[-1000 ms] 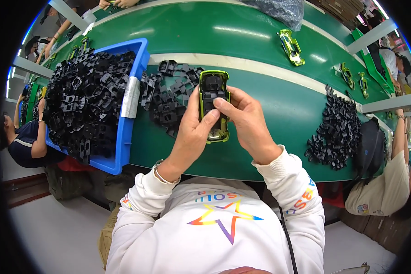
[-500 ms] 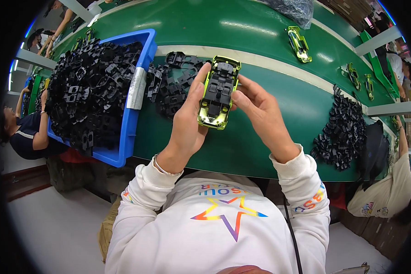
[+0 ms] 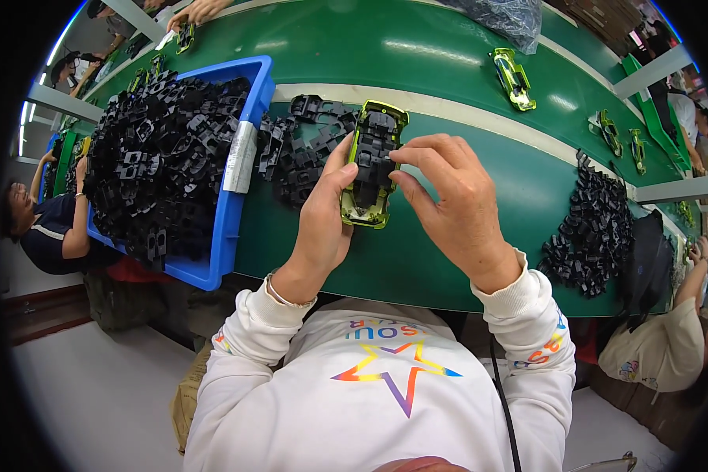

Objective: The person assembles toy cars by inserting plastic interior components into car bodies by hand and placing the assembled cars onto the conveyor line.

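My left hand is wrapped round a lime-green toy car body, held upright over the table. A black plastic interior piece with moulded seats sits inside this shell. My right hand is at the car's right edge, its thumb and index finger apart and half bent. Both fingertips appear to touch the car's side, but neither closes round it. Just left of the car, more black interior pieces lie loose on the green table.
A blue bin heaped with black parts stands at left. At right lies another black pile beside a dark bag. Green car bodies rest on the far green surface, near a plastic bag. Other people work at both sides.
My right hand has drawn back from gripping the car's edge, its fingers now bent at the near face. The car has shifted slightly left. Far left, another person's hand has appeared by a green car.
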`<state>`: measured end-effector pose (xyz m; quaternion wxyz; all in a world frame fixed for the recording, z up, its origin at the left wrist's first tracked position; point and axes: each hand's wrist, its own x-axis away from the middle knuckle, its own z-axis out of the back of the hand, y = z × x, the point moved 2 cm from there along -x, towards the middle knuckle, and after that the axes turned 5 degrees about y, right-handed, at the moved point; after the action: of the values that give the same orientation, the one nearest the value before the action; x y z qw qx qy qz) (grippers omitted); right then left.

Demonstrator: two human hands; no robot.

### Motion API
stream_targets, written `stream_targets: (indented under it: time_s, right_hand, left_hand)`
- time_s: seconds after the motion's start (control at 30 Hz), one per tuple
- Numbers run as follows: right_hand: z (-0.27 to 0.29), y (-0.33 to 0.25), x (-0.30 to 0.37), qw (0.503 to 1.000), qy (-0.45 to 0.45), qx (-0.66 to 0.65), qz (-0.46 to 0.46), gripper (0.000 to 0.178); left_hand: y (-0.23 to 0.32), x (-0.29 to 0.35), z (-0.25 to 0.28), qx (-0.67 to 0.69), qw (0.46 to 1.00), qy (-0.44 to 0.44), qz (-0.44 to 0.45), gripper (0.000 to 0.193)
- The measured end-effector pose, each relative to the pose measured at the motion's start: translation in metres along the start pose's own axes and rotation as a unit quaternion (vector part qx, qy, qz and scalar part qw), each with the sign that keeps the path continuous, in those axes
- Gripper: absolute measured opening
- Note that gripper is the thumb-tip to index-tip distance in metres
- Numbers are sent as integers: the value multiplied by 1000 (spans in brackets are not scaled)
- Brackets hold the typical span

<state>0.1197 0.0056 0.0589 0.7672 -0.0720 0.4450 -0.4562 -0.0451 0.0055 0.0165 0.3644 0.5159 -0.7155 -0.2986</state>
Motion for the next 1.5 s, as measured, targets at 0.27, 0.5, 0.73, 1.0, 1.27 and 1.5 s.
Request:
stream_targets:
  time_s: [0.27, 0.5, 0.73, 1.0, 1.27, 1.5]
  right_hand:
    - [-5, -5, -6, 994, -42, 79, 70, 17]
    - [-8, 2, -10, 999, -24, -8, -45, 28]
    - [-45, 18, 8, 813, -50, -457, -357, 63]
    - [-64, 12, -12, 865, -65, -378, -324, 54]
    - [-75, -20, -32, 831, -128, -452, -297, 51]
    - [-80, -44, -27, 835, -209, -431, -271, 46]
  left_hand:
    - [3, 4, -2, -5, 1000, 14, 8, 58]
    - [3, 2, 2, 6, 1000, 0, -9, 58]
    - [-3, -6, 7, -84, 993, 16, -87, 50]
    - [3, -17, 18, -102, 981, 66, -149, 51]
    - [42, -30, 43, 96, 974, 105, -175, 31]
    - [112, 17, 85, 130, 964, 143, -184, 26]
